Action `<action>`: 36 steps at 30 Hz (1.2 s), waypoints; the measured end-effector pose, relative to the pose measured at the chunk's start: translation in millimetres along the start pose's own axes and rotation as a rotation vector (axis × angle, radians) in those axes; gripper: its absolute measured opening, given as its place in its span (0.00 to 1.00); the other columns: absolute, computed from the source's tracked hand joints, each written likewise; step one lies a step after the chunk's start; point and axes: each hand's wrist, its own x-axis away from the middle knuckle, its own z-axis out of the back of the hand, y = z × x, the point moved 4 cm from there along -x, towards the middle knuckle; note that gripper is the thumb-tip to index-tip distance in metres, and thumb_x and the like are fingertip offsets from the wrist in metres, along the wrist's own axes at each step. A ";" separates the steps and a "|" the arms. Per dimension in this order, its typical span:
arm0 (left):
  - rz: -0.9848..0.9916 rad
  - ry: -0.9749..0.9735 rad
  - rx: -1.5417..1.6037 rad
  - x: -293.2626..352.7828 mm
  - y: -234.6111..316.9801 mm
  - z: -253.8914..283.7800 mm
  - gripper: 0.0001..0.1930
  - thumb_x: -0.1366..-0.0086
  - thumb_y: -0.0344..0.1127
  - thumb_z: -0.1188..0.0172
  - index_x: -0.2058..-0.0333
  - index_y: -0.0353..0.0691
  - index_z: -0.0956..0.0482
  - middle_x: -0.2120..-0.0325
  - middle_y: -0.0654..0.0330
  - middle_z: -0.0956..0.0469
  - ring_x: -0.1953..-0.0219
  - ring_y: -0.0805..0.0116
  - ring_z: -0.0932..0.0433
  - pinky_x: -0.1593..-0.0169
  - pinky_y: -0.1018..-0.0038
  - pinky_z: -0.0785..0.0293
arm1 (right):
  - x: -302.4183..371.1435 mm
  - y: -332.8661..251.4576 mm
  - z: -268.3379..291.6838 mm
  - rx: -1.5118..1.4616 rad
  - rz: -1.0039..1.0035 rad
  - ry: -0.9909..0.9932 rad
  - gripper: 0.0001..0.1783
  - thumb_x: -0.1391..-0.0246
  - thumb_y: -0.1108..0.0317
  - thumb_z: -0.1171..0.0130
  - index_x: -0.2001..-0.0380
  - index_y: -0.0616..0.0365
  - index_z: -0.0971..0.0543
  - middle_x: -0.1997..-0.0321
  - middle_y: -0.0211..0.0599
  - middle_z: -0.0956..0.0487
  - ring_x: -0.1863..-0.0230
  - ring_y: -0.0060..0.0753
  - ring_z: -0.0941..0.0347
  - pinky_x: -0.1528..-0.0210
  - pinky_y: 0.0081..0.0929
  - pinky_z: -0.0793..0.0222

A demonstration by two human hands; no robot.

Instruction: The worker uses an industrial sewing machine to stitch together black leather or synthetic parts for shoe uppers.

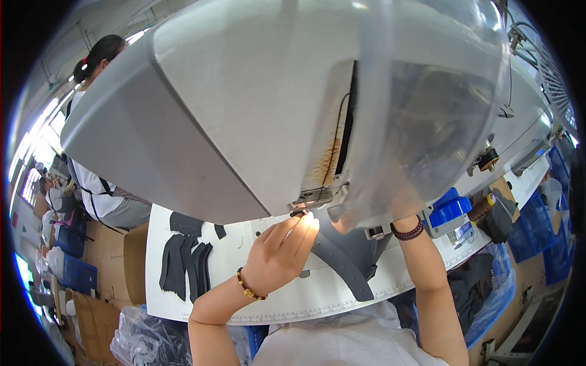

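Observation:
The grey-white head of a sewing machine fills the upper view, with a dark thread running down a slot in it. Under the lit needle area, my left hand is closed in a pinch; a small dark bit shows at its fingertips, too small to name. My right hand reaches in behind a clear plastic shield, which blurs its fingers. Between the hands lies a dark grey panel. A curved dark grey strip with small holes lies against it, its far end beside my left fingertips.
Several dark grey cut pieces lie left on the white table, whose near edge carries a ruler scale. Rightward are a blue holder and a brown thread spool. Plastic-lined bins flank me. A co-worker is at the left.

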 end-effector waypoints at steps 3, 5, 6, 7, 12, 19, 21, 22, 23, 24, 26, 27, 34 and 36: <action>-0.002 -0.016 -0.037 -1.1 4.5 -3.4 0.14 0.57 0.21 0.44 0.66 0.31 0.23 0.65 0.57 0.27 0.63 0.66 0.26 0.67 0.79 0.24 | 2.1 -1.3 10.1 0.106 0.017 0.015 0.17 0.52 0.58 0.42 0.63 0.59 0.23 0.64 0.35 0.21 0.60 0.32 0.25 0.56 0.28 0.31; 0.069 0.011 -0.013 -4.2 6.6 -4.7 0.14 0.56 0.20 0.44 0.67 0.32 0.24 0.68 0.58 0.28 0.66 0.69 0.26 0.70 0.82 0.25 | -10.1 -1.7 11.7 0.174 0.027 0.030 0.17 0.52 0.58 0.42 0.63 0.59 0.23 0.64 0.35 0.21 0.60 0.33 0.25 0.56 0.28 0.31; 0.065 0.009 -0.009 -4.9 9.7 -6.2 0.14 0.56 0.20 0.44 0.67 0.32 0.24 0.68 0.58 0.28 0.66 0.69 0.26 0.70 0.82 0.25 | -7.3 -1.8 17.6 0.209 0.032 0.037 0.18 0.52 0.57 0.42 0.63 0.59 0.23 0.64 0.35 0.21 0.60 0.33 0.25 0.56 0.28 0.31; 0.119 0.001 -0.018 -4.0 10.6 -6.9 0.13 0.57 0.22 0.43 0.68 0.33 0.24 0.70 0.58 0.28 0.70 0.69 0.25 0.71 0.80 0.26 | -14.0 -1.4 17.9 0.240 0.039 0.040 0.18 0.52 0.57 0.42 0.63 0.59 0.23 0.64 0.35 0.21 0.60 0.33 0.26 0.56 0.28 0.31; 0.183 0.017 0.016 -2.6 0.8 -4.7 0.12 0.58 0.23 0.43 0.70 0.35 0.24 0.73 0.60 0.28 0.77 0.70 0.26 0.75 0.79 0.28 | -24.5 -5.2 16.6 0.416 0.075 0.041 0.18 0.53 0.56 0.42 0.63 0.58 0.23 0.63 0.36 0.21 0.60 0.34 0.26 0.56 0.29 0.32; 0.120 -0.022 0.008 -1.9 4.3 -2.6 0.15 0.56 0.19 0.43 0.65 0.33 0.24 0.73 0.61 0.30 0.69 0.72 0.23 0.78 0.85 0.30 | -19.1 -7.3 7.7 0.656 0.134 0.022 0.18 0.53 0.55 0.42 0.63 0.58 0.23 0.63 0.36 0.22 0.60 0.35 0.26 0.56 0.30 0.32; 0.127 -0.020 0.001 -1.9 5.6 -2.4 0.15 0.55 0.19 0.43 0.64 0.32 0.24 0.73 0.61 0.30 0.68 0.72 0.23 0.78 0.85 0.29 | -28.6 -5.7 12.3 0.716 0.153 0.018 0.19 0.53 0.55 0.42 0.63 0.58 0.23 0.62 0.36 0.22 0.60 0.36 0.27 0.56 0.30 0.32; 0.123 -0.023 -0.023 -2.6 5.8 -3.9 0.16 0.57 0.20 0.43 0.65 0.32 0.24 0.73 0.60 0.30 0.67 0.71 0.23 0.77 0.85 0.29 | -30.9 -6.1 11.1 0.748 0.161 0.019 0.19 0.53 0.55 0.42 0.63 0.57 0.23 0.62 0.36 0.22 0.59 0.36 0.27 0.56 0.30 0.32; 0.117 -0.026 -0.047 -3.9 6.7 -5.0 0.16 0.58 0.21 0.42 0.65 0.32 0.24 0.73 0.60 0.29 0.66 0.71 0.23 0.77 0.84 0.29 | -36.4 -6.4 14.5 0.781 0.169 0.021 0.19 0.53 0.55 0.42 0.63 0.57 0.23 0.62 0.36 0.22 0.59 0.36 0.27 0.56 0.30 0.33; 0.116 -0.027 -0.047 -6.5 9.1 -5.9 0.16 0.58 0.21 0.42 0.65 0.32 0.24 0.73 0.60 0.29 0.66 0.71 0.23 0.77 0.84 0.29 | -36.9 -7.0 18.0 0.815 0.177 0.023 0.19 0.53 0.54 0.42 0.63 0.57 0.23 0.62 0.36 0.22 0.59 0.36 0.27 0.56 0.30 0.33; 0.215 0.058 -0.023 -12.0 10.1 -4.2 0.13 0.63 0.22 0.43 0.72 0.34 0.26 0.73 0.59 0.29 0.77 0.69 0.26 0.78 0.78 0.29 | -27.9 -8.3 12.7 0.882 0.192 0.027 0.19 0.53 0.54 0.42 0.63 0.57 0.23 0.62 0.37 0.22 0.59 0.36 0.27 0.56 0.31 0.33; 0.215 0.059 -0.023 -13.6 12.4 -3.7 0.13 0.63 0.22 0.43 0.72 0.34 0.26 0.73 0.59 0.29 0.77 0.69 0.26 0.78 0.78 0.29 | -19.2 -8.9 13.4 0.917 0.200 0.028 0.19 0.53 0.54 0.42 0.63 0.57 0.23 0.62 0.37 0.22 0.59 0.37 0.27 0.56 0.31 0.33; 0.440 0.125 0.185 -9.5 -6.5 11.6 0.13 0.61 0.20 0.42 0.71 0.33 0.22 0.74 0.55 0.23 0.77 0.64 0.23 0.73 0.75 0.27 | -27.6 -78.7 -0.6 0.538 0.044 0.191 0.20 0.54 0.52 0.43 0.65 0.57 0.24 0.61 0.39 0.23 0.59 0.41 0.30 0.55 0.34 0.36; 0.633 0.143 0.501 -5.5 -14.4 9.1 0.15 0.61 0.17 0.40 0.71 0.36 0.19 0.76 0.57 0.22 0.77 0.64 0.23 0.72 0.76 0.27 | -26.6 -63.8 6.9 0.491 -0.116 0.125 0.18 0.55 0.57 0.43 0.65 0.59 0.23 0.61 0.39 0.23 0.59 0.41 0.30 0.54 0.33 0.36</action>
